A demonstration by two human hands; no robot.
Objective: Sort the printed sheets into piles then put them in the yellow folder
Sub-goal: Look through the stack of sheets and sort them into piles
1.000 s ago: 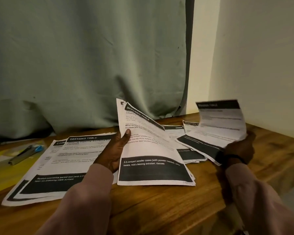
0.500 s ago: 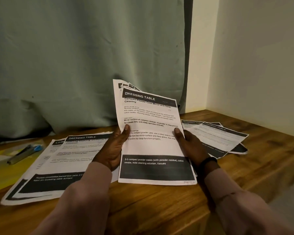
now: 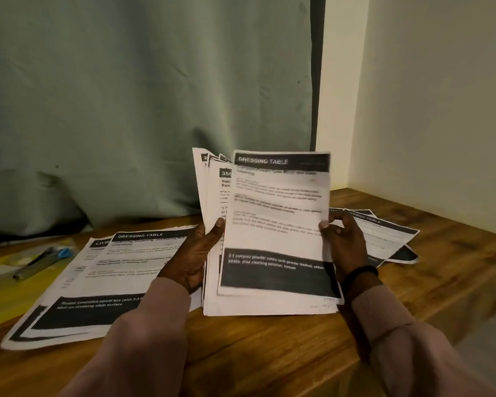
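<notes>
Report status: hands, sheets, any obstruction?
Left hand grips stack. Right hand pinches top sheet. Two piles down. No obstruction.

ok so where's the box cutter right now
In the head view the box cutter lies at the far left of the wooden table, on the yellow folder, just left of the left pile of printed sheets.

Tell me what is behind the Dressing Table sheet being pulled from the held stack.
Behind the front sheet, pinched by the right hand, stand more printed sheets held by the left hand. One shows "356" at its corner; the rest of their text is covered.
</notes>
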